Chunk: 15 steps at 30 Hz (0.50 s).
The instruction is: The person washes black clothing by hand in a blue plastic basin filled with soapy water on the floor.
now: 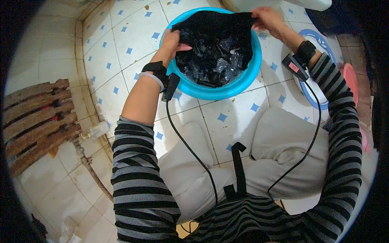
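Stretching between the left hand [172, 43] and the right hand [266, 20], a black cloth [219, 26] is held over the turquoise basin [210, 93] below the fingers, seemingly so drips are caught. Its corner is pinched by the right fingers; the left fingers' closure cannot be told.

A washroom, probably in a home, is suggested. The floor [131, 32] is laid with white tiles marked with small blue diamonds, and the wall [40, 44] is tiled in a pale colour; grime is seen where the two meet. On the floor a blue basin [216, 94] is filled with wet black cloth [219, 48], and a blue-rimmed basin [308, 90] is set to the right. At the left, a brown slatted fixture [44, 105] is mounted near a rusty-looking pipe [87, 162].
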Each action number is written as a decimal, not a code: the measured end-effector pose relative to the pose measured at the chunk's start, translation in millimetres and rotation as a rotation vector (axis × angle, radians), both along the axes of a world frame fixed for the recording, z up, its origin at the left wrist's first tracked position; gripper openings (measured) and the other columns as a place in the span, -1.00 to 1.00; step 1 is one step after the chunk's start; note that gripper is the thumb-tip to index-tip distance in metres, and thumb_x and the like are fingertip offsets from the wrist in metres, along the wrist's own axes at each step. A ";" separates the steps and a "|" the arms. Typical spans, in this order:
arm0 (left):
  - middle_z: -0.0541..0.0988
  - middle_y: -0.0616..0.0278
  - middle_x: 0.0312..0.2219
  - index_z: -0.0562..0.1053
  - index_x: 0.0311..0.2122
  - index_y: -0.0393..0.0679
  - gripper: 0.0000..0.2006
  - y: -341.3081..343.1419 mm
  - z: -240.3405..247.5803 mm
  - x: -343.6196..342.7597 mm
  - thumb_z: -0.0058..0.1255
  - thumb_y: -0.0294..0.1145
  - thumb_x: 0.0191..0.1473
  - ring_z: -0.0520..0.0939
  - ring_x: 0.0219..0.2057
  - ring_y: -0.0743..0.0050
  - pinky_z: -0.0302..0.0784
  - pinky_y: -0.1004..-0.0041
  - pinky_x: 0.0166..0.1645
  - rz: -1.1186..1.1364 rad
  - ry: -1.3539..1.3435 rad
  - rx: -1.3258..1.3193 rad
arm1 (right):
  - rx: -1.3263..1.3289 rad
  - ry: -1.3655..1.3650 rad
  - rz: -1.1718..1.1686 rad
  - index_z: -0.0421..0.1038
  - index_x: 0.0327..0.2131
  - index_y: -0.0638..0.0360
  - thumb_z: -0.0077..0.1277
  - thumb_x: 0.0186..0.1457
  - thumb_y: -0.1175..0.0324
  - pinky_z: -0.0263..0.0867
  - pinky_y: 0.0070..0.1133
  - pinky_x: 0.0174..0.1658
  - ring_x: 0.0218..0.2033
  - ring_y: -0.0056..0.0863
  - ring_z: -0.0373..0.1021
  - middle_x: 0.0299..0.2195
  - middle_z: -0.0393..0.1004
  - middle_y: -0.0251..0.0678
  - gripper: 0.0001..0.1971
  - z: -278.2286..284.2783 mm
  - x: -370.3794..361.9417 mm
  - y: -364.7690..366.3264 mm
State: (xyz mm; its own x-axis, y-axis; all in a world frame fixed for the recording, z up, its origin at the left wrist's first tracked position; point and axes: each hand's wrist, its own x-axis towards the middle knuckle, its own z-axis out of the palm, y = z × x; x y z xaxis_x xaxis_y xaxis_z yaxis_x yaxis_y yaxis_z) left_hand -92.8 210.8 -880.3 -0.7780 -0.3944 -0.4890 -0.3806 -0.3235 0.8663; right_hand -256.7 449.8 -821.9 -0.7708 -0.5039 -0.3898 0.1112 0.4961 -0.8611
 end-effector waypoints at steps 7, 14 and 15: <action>0.25 -0.06 -0.17 0.07 -0.06 -0.26 -0.31 29.3 -23.1 0.1 0.09 -0.35 -0.36 0.23 -0.09 0.13 0.09 0.41 0.00 -1.026 -0.132 -0.919 | 0.265 0.298 0.861 0.15 -0.22 0.16 -0.17 -0.15 0.43 0.23 -0.59 -0.37 -0.38 -0.49 0.29 -0.48 0.30 -0.24 -0.68 -26.9 43.5 -28.4; 0.05 -0.11 -0.03 0.00 -0.04 -0.39 -0.22 31.2 -28.7 -19.1 0.03 -0.14 -0.33 0.09 0.01 0.17 0.02 0.48 0.04 -1.356 -0.313 -0.853 | 0.492 0.326 1.086 -0.42 0.02 0.22 -0.08 -0.21 0.29 0.12 -0.38 -0.17 -0.26 0.02 0.18 -0.29 0.17 0.23 -0.19 -78.3 97.2 -54.7; 0.06 -0.11 -0.04 0.01 -0.05 -0.40 -0.22 28.4 -32.7 -22.4 0.03 -0.12 -0.33 0.12 0.00 0.17 0.04 0.48 0.03 -1.340 -0.341 -0.811 | 0.489 0.283 1.078 -0.43 0.02 0.22 -0.07 -0.21 0.30 0.12 -0.38 -0.17 -0.26 0.02 0.18 -0.29 0.16 0.23 -0.19 -80.3 95.7 -57.1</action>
State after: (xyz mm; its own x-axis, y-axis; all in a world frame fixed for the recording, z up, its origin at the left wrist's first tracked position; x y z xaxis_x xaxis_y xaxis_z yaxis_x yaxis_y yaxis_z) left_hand -115.2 239.2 -913.0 -0.6631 0.2211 -0.7151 -0.2004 0.8681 0.4542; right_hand -161.0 392.7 -902.2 -0.1359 -0.7856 -0.6036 -0.7197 0.4970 -0.4848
